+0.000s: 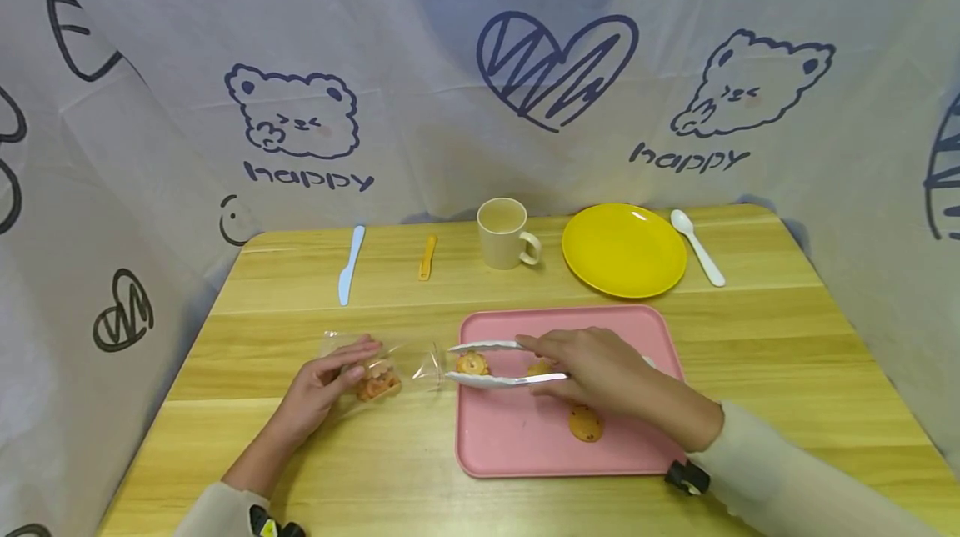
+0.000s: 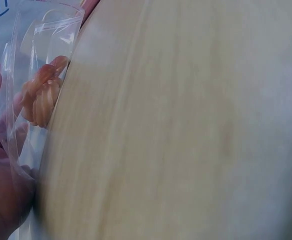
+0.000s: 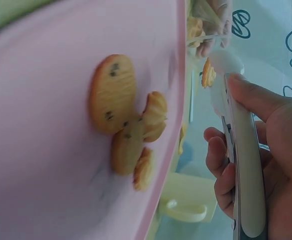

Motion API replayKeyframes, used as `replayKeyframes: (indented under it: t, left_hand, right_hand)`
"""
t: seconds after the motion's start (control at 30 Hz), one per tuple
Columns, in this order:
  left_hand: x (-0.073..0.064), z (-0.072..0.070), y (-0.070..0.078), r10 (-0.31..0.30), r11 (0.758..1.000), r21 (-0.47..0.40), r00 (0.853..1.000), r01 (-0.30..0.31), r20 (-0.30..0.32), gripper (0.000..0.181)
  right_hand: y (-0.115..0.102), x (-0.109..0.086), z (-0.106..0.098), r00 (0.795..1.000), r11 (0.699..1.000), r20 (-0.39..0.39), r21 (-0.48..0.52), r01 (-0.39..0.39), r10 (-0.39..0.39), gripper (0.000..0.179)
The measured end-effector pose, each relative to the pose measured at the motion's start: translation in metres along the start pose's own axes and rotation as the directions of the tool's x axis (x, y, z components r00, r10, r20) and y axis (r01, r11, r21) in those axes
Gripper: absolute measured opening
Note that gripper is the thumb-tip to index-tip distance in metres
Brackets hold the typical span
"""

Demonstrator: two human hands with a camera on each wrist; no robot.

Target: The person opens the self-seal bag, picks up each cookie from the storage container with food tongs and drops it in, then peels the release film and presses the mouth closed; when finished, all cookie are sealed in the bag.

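Note:
My left hand [image 1: 322,387] holds a clear plastic bag [image 1: 416,362] by its left part, with baked cookies [image 1: 380,381] inside. In the left wrist view, fingers [image 2: 8,125] show through the bag's film beside the cookies. The bag's other end points right, toward the pink tray [image 1: 510,454]. Round the handles of a pair of tongs [image 3: 246,165], my right hand [image 1: 600,370] is curled. A swirled cookie [image 1: 472,364] sits between the tong tips, over the tray's left edge. Several more cookies [image 3: 113,95] lie on the tray, partly under my right hand in the head view.
Along the table's back stand a cream mug [image 1: 502,233] and a yellow plate [image 1: 624,249]. A white spoon [image 1: 697,247] lies right of the plate. Left of the mug are a small orange-yellow utensil [image 1: 427,258] and a light-blue knife [image 1: 351,266]. A printed cloth [image 1: 420,137] hangs behind.

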State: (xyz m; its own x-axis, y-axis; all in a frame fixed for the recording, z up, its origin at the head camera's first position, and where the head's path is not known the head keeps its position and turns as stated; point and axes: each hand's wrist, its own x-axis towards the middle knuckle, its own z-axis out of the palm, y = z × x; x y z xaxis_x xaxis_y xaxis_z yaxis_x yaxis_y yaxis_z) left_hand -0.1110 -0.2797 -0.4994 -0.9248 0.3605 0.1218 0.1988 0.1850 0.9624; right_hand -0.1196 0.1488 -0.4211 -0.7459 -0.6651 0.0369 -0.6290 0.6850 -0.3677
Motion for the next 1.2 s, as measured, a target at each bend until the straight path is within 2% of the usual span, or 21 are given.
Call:
replayKeyframes:
  t: [0.47, 0.73, 0.9, 1.2]
  left_hand:
    - [0.0, 0.0, 0.002, -0.02, 1.0, -0.005, 1.0, 0.02, -0.004, 0.034]
    - [0.001, -0.001, 0.0, 0.012, 1.0, -0.02, 1.0, -0.012, 0.018, 0.033]
    - [0.001, -0.001, 0.0, 0.012, 1.0, -0.022, 1.0, -0.012, 0.017, 0.033]
    - [0.0, 0.0, 0.002, -0.005, 1.0, -0.017, 1.0, 0.005, 0.015, 0.033]
  right_hand:
    - [-0.021, 0.042, 0.004, 0.998, 1.0, 0.062, 0.001, 0.022, -0.022, 0.065]
    - [-0.032, 0.061, 0.013, 0.994, 0.997, 0.078, -0.002, 0.081, -0.081, 0.066]
    - [-0.037, 0.069, 0.02, 0.991, 0.996, 0.102, -0.002, 0.09, -0.089, 0.065]
    - [-0.039, 0.078, 0.03, 0.985, 0.99, 0.097, -0.009, 0.144, -0.142, 0.066]
